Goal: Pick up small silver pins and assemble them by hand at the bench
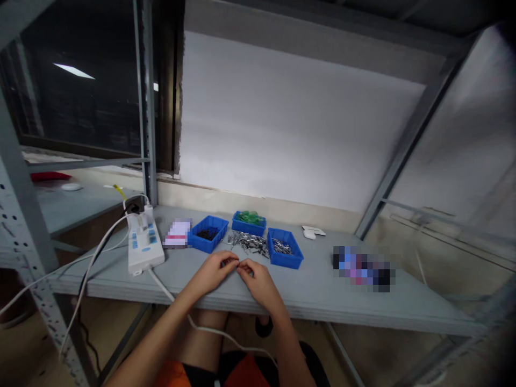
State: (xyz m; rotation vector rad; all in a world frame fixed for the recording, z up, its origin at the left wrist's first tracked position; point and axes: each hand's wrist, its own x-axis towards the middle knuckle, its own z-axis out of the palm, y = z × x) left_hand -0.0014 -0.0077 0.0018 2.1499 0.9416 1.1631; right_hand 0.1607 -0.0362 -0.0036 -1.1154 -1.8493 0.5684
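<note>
My left hand point(217, 270) and my right hand point(253, 275) meet fingertip to fingertip over the front of the grey table. Both are closed in a pinch, and whatever lies between the fingers is too small to make out. Just beyond them spreads a loose pile of small silvery metal parts point(250, 243). Right of the pile, a blue bin point(287, 260) holds more metal pieces. To the left stands a blue bin point(205, 246) with small dark parts. Behind the pile, another blue bin point(249, 228) contains green pieces point(250, 217).
A white power strip point(145, 252) with plugs and cables stands at the left; one white cable point(161, 285) runs over the table's front edge. A blurred-out card point(177, 234), a small white object point(309, 234) and a pixelated item point(362, 269) lie on the table point(318, 290). Metal posts flank it.
</note>
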